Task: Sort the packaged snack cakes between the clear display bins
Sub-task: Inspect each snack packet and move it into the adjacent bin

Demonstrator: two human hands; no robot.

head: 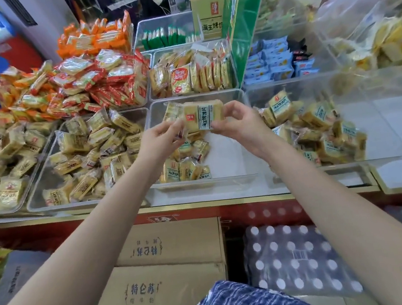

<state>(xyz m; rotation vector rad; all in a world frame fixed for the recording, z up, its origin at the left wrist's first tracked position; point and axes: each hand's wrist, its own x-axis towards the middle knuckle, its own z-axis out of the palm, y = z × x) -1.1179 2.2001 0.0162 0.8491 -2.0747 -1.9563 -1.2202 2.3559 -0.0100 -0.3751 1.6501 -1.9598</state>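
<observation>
Both hands hold one yellow snack cake packet (pixel 202 115) with a pale blue label above the middle clear bin (pixel 206 183). My left hand (pixel 159 140) pinches the packet's left edge. My right hand (pixel 237 121) pinches its right edge between thumb and fingers. Below them, several similar packets (pixel 186 165) lie in the middle bin. The left clear bin (pixel 39 195) is heaped with yellow packets (pixel 95 154). The right clear bin (pixel 383 154) holds a pile of blue-labelled packets (pixel 317 126).
Further bins behind hold red packets (pixel 101 81), orange packets (pixel 94 37), yellow packets (pixel 193 74) and blue packets (pixel 274 60). A green sign (pixel 242 22) stands between them. Below the counter edge (pixel 225 202) sit cardboard boxes (pixel 172 263) and a wrapped bottle pack (pixel 297 261).
</observation>
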